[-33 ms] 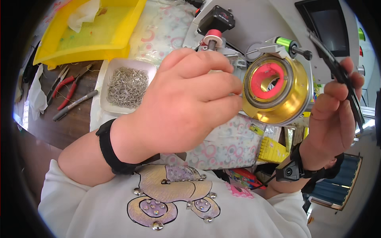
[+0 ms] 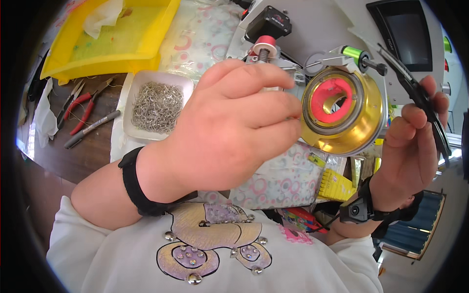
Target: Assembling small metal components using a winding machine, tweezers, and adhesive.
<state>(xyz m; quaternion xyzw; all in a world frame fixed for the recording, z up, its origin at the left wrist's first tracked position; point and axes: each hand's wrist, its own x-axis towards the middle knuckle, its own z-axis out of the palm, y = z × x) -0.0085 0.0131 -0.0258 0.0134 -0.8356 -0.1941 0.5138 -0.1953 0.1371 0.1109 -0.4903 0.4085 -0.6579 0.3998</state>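
My left hand (image 2: 234, 124) has its fingers curled together beside the front of a gold ring-shaped machine head (image 2: 361, 115) with a red inner ring (image 2: 318, 103). Its thumb and whatever it pinches are hidden behind the fingers. To the right of the gold head, my right hand (image 2: 410, 136) is raised and grips a slim black tool with pointed tips (image 2: 421, 95) between thumb and fingers. That tool stands at a slant, its thin metal end toward the dark screen. Whether it is tweezers or scissors I cannot make out.
A white dish of small metal hooks (image 2: 159, 105) stands left of my left hand. Farther left lie red-handled pliers (image 2: 85, 110) and a grey pen (image 2: 93, 129). A yellow tray (image 2: 105, 66) sits behind them. A green-capped rod (image 2: 354, 52) juts above the gold head, near a screen (image 2: 403, 34).
The black tool has turned slightly in my right hand, and its pointed end shows two prongs apart. My left hand has shifted very slightly to the right.
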